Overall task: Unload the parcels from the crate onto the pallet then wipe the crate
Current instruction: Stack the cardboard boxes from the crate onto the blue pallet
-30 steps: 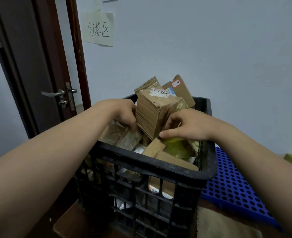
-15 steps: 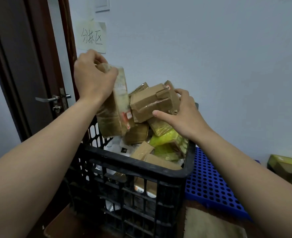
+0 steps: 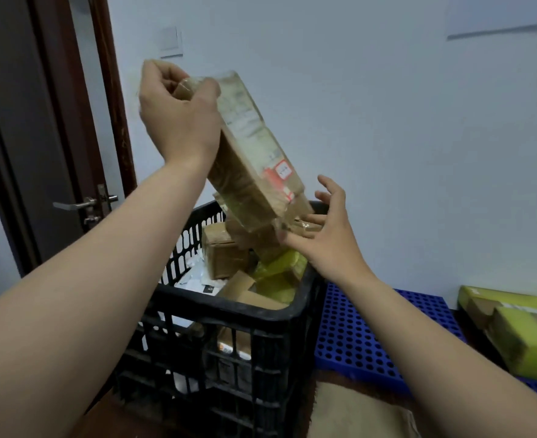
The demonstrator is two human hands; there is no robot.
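Both our arms were stretched out over the crate (image 3: 262, 314). We had our left arm raised, the forearm climbing up and to the right, and our left hand (image 3: 178, 121) sat well above the crate rim with its back toward us. Its fingers (image 3: 166, 79) were curled tight round the top end of a long parcel (image 3: 254, 159), the thumb pressed over the near edge. That parcel was wrapped in clear tape, with a white label down its face and a red sticker near the low end. It hung tilted, top end to the left in our fist, bottom end down and to the right, just above the heap inside the crate.

Our right arm ran in from the lower right, lower than the left. We held our right hand (image 3: 324, 235) open, palm turned left, fingers (image 3: 333, 191) spread. The lower fingertips touched the parcel's bottom corner; the upper ones stood a little apart from it. Nothing was clasped in that hand.

Under the parcel, brown boxes (image 3: 226, 254) and a yellow-green packet (image 3: 279, 270) lay heaped in the black crate, some rising above its rim. To the right of the crate lay the blue pallet (image 3: 365, 336), touching or just beside it. One yellow-green box (image 3: 519, 330) lay on the pallet's right side.
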